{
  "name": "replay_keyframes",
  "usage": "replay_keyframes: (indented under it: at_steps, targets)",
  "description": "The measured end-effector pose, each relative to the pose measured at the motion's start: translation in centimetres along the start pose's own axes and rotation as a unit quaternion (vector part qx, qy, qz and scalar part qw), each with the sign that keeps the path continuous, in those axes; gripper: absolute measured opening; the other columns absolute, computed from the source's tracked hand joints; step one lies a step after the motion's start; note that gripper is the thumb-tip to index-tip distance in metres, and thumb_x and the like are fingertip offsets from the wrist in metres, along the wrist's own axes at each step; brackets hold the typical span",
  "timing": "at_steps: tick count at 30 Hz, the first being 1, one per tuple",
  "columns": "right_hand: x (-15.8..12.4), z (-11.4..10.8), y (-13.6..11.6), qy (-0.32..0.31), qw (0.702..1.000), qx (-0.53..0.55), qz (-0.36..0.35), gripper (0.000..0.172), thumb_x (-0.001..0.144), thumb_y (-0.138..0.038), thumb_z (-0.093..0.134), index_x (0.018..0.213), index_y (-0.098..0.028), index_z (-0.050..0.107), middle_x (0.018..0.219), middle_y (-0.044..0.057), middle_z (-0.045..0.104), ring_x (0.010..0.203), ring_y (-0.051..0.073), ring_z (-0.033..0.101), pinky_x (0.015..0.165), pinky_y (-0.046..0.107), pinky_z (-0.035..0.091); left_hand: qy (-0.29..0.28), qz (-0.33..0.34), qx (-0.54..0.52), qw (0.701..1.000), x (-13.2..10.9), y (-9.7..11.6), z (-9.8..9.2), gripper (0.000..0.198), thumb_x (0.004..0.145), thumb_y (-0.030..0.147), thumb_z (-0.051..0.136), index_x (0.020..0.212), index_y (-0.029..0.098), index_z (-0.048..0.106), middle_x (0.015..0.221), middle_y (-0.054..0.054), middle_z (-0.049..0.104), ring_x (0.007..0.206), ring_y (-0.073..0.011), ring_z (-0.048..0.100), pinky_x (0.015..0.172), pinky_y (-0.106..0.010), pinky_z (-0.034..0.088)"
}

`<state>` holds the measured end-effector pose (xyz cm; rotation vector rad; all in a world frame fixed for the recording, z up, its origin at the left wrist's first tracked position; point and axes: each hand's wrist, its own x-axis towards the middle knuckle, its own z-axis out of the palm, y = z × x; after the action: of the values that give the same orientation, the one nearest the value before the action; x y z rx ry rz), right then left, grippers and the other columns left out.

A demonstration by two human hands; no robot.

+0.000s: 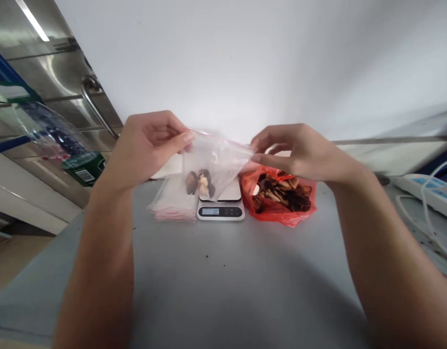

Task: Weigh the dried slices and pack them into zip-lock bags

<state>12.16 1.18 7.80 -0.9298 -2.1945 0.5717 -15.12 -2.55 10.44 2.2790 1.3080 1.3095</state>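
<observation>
Holding a clear zip bag (227, 157) up by its red-lined top edge, the left hand (151, 145) has its fingers clamped on the left corner, and the right hand (299, 150) has its fingers clamped on the right end. The bag hangs between them, in front of and above a small white scale (220, 212), with a few brown dried pieces (201, 183) near its bottom left — somewhat blurred. Digits show on the scale's lit display, too small to read surely. Just left of the scale lies a stack of flat bags (174, 203); just right sits an open red plastic bag (294, 218) full of dark brown dried slices (281, 194). All rest on the far part of a grey desk (216, 286), before a white wall (223, 63). A clear bottle (58, 131) with a green label is at far left — tilted.
</observation>
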Motion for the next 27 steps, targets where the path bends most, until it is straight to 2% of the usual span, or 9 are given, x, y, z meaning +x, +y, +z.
replay_keyframes:
  at_steps: [3, 5, 8, 14, 17, 19, 21, 24, 27]
  targets:
    - [0.0, 0.4, -0.9, -0.024, 0.999, 0.027, -0.001, 0.031, 0.085, -0.046, 0.073, 0.106, -0.024, 0.074, 0.094, 0.006, 0.076, 0.084, 0.022, 0.070, 0.072, 0.037, 0.056, -0.041, 0.007, -0.010, 0.999, 0.0, 0.5, 0.3, 0.011, 0.087, 0.027, 0.072, 0.077, 0.023, 0.071, 0.078, -0.003, 0.076, 0.081, -0.0223, 0.073, 0.080, -0.037, 0.059]
    - [0.0, 0.7, -1.7, -0.063, 0.997, 0.049, -0.004, 0.033, 0.092, -0.054, 0.066, 0.095, -0.023, 0.074, 0.079, 0.003, 0.071, 0.069, 0.018, 0.063, 0.060, 0.032, 0.050, -0.067, 0.011, -0.015, 0.998, 0.0, 0.8, 0.8, 0.009, 0.086, 0.029, 0.072, 0.080, 0.022, 0.073, 0.081, -0.003, 0.078, 0.081, -0.0216, 0.073, 0.079, -0.035, 0.059]
    - [0.0, 0.9, -2.5, -0.081, 0.994, 0.070, -0.012, 0.053, 0.095, -0.068, 0.056, 0.069, -0.022, 0.064, 0.057, -0.003, 0.051, 0.051, 0.012, 0.042, 0.047, 0.029, 0.033, -0.087, 0.016, -0.020, 0.996, 0.0, 1.0, 1.6, 0.009, 0.086, 0.029, 0.072, 0.080, 0.022, 0.073, 0.081, -0.002, 0.077, 0.078, -0.0191, 0.073, 0.075, -0.031, 0.059]
    - [-0.1, 0.8, -3.5, -0.074, 0.997, 0.023, -0.028, 0.052, 0.089, -0.062, 0.069, 0.058, -0.024, 0.054, 0.053, -0.005, 0.038, 0.050, 0.011, 0.027, 0.046, 0.031, 0.023, -0.097, 0.015, -0.064, 0.993, 0.0, 0.8, 2.2, 0.009, 0.085, 0.027, 0.070, 0.080, 0.021, 0.074, 0.080, -0.003, 0.077, 0.078, -0.0176, 0.074, 0.074, -0.029, 0.060]
    - [-0.2, 0.7, -3.8, -0.041, 0.998, 0.022, -0.042, 0.057, 0.089, -0.064, 0.068, 0.053, -0.024, 0.048, 0.052, -0.005, 0.031, 0.050, 0.011, 0.025, 0.046, 0.032, 0.021, -0.106, 0.009, -0.087, 0.991, 0.1, 0.2, 2.1, 0.017, 0.086, 0.033, 0.074, 0.096, 0.020, 0.076, 0.095, -0.006, 0.079, 0.090, -0.0206, 0.075, 0.083, -0.032, 0.061]
    - [-0.3, 0.6, -4.0, -0.004, 0.999, 0.037, -0.034, 0.060, 0.086, -0.066, 0.071, 0.051, -0.024, 0.046, 0.051, -0.006, 0.030, 0.049, 0.011, 0.025, 0.046, 0.032, 0.020, -0.157, 0.003, -0.118, 0.981, 0.2, -0.5, 2.2, 0.041, 0.081, 0.038, 0.081, 0.118, 0.021, 0.072, 0.113, -0.007, 0.078, 0.105, -0.0236, 0.074, 0.091, -0.034, 0.060]
    - [-0.4, 0.4, -4.0, 0.028, 0.998, 0.055, -0.022, 0.060, 0.081, -0.068, 0.076, 0.051, -0.024, 0.048, 0.050, -0.006, 0.031, 0.048, 0.010, 0.024, 0.046, 0.032, 0.019, -0.237, -0.010, -0.131, 0.963, 0.2, -1.5, 2.4, 0.060, 0.077, 0.039, 0.085, 0.132, 0.023, 0.065, 0.125, -0.008, 0.075, 0.116, -0.0256, 0.072, 0.096, -0.036, 0.059]
    - [-0.6, -0.3, -3.6, 0.075, 0.996, 0.056, -0.001, 0.056, 0.076, -0.070, 0.079, 0.055, -0.024, 0.054, 0.049, -0.007, 0.031, 0.047, 0.009, 0.023, 0.044, 0.030, 0.016, -0.329, -0.027, -0.140, 0.934, 0.3, -2.5, 3.1, 0.047, 0.082, 0.036, 0.081, 0.125, 0.023, 0.066, 0.118, -0.008, 0.077, 0.112, -0.0258, 0.074, 0.093, -0.038, 0.059]
    - [-1.1, -1.6, -2.5, 0.051, 0.998, 0.033, 0.017, 0.058, 0.078, -0.070, 0.077, 0.054, -0.024, 0.052, 0.047, -0.007, 0.034, 0.045, 0.009, 0.028, 0.041, 0.028, 0.020, -0.347, -0.023, -0.147, 0.926, 0.4, -2.4, 3.9, 0.028, 0.085, 0.033, 0.076, 0.110, 0.021, 0.069, 0.104, -0.006, 0.079, 0.099, -0.0236, 0.076, 0.084, -0.034, 0.060]
